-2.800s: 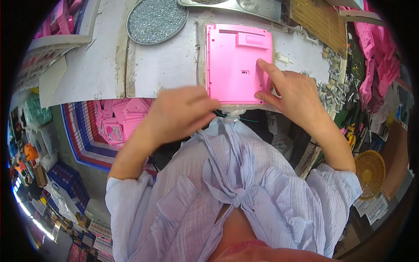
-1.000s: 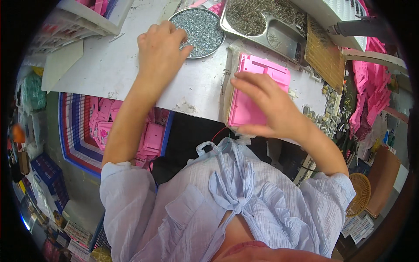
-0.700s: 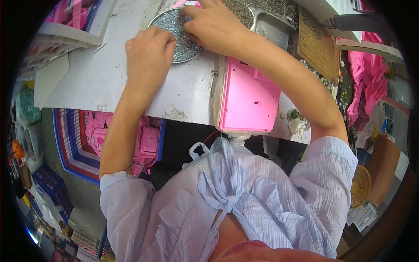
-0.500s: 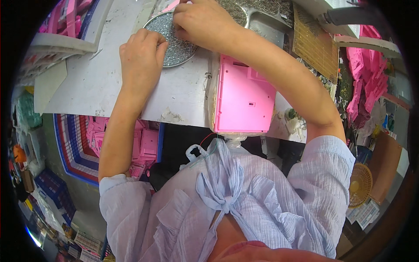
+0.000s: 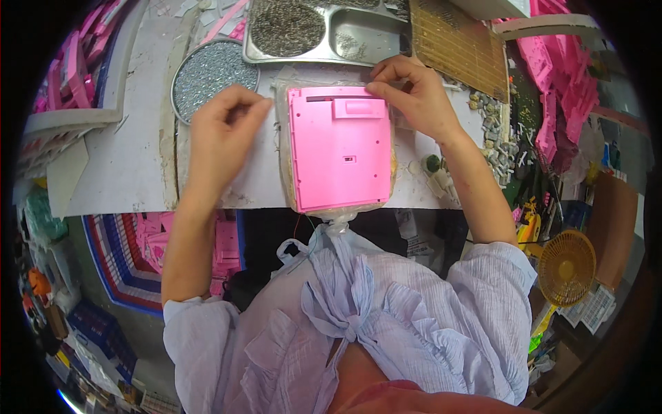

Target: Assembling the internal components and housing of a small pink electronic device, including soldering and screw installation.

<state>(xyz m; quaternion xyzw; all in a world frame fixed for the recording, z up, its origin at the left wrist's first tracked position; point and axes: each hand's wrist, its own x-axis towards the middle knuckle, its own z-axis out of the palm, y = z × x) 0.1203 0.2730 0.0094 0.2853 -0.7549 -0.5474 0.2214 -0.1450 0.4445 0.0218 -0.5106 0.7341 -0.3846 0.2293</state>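
Observation:
A pink plastic housing lies flat on a pad wrapped in clear plastic at the table's near edge. Left of it, my left hand hovers with thumb and fingertips pinched together; anything between them is too small to make out. My right hand is at the housing's far right corner, fingers curled and thumb close against the edge. Whether a small part sits in that grip is hidden. Just beyond my left hand stands a round dish full of small silvery metal pieces, probably screws.
A metal compartment tray with dark small parts stands at the back, beside a brown ribbed board. Small loose pieces lie at the right. A basket of pink parts sits below the table at left; a yellow fan is at right.
Both hands have left the round dish. The right one has come back to the housing's far right corner; the left one is now between dish and housing. The view has shifted.

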